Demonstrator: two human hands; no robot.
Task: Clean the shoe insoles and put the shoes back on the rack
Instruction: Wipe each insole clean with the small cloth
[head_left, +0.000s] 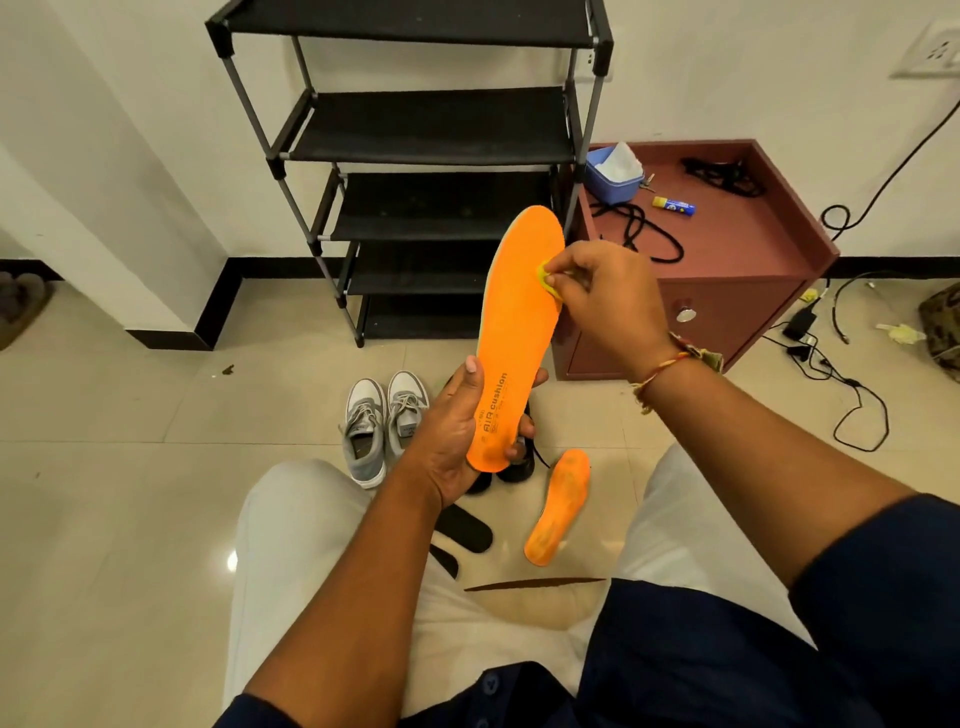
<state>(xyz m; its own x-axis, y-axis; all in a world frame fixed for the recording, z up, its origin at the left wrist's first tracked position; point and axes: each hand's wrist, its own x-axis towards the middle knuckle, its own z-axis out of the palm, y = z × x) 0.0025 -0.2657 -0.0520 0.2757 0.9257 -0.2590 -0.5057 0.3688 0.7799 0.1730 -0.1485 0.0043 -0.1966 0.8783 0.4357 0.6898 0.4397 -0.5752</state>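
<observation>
Orange insole (519, 322) gripped, left hand (454, 441); right hand (605, 301) pinches cloth (546, 278).

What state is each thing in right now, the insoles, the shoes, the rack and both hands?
Held insole: upright, being wiped.
Floor insole: lying flat, smudged.
Grey shoes: on floor, off rack.
Rack: shelves bare.
Left hand: gripping heel.
Right hand: pinching yellow cloth.

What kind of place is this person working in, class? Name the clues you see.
Probably a room in a home, perhaps near the entrance. Clues: a black shoe rack against the wall, grey sneakers on the tiled floor, and a small cabinet with chargers and cables beside it.
</observation>
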